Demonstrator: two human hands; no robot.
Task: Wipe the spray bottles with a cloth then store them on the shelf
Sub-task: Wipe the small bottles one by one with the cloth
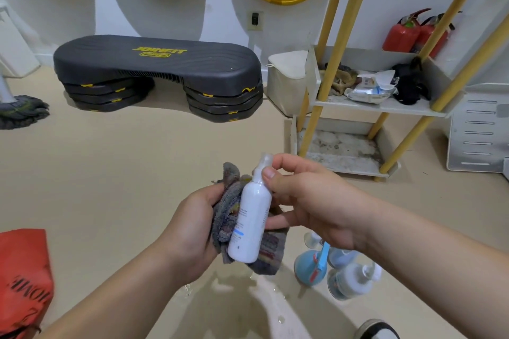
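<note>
A small white spray bottle (250,217) with a clear cap is held upright in front of me. My right hand (308,201) pinches its neck and cap between thumb and fingers. My left hand (192,226) grips a grey, multicoloured cloth (228,201) that lies bunched behind and under the bottle. On the floor at the lower right stand several more spray bottles: a blue one (309,264) and clear ones (349,281). The white shelf (385,107) with yellow posts stands at the right.
The shelf's middle tier holds rags, a wipes packet (370,88) and a black item. Red fire extinguishers (405,33) stand behind it. A black step platform (157,69) sits by the wall, a mop (19,110) far left, a red bag (23,278) lower left.
</note>
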